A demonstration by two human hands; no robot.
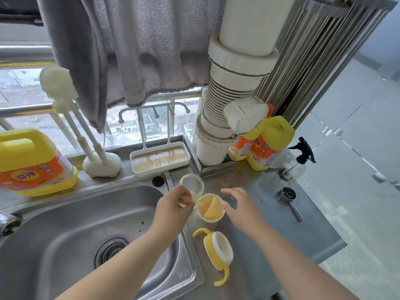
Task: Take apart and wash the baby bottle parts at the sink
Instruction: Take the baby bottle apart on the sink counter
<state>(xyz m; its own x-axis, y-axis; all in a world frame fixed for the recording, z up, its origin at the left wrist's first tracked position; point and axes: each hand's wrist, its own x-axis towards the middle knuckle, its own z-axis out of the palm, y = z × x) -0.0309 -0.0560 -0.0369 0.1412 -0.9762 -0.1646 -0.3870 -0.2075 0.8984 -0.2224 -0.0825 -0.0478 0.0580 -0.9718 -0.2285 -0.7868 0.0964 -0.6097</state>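
Note:
A clear bottle body (192, 183) stands on the steel counter behind the sink's right rim. Just in front of it sits a yellow cap (211, 208), mouth up. My left hand (173, 208) pinches a small pale straw-like piece (198, 202) at the cap's left edge. My right hand (240, 205) hovers over the cap's right side, fingers relaxed and spread, thumb near the rim. Nearer to me lies the yellow handled collar with a white ring (219, 252) on its side.
The steel sink (71, 234) with its drain (112, 252) fills the lower left. Behind it stand a yellow detergent jug (32, 163), a brush holder (101, 163) and a white drying tray (160, 161). At the right are more yellow bottles (268, 144), a spray bottle (303, 152) and a round metal tool (290, 198).

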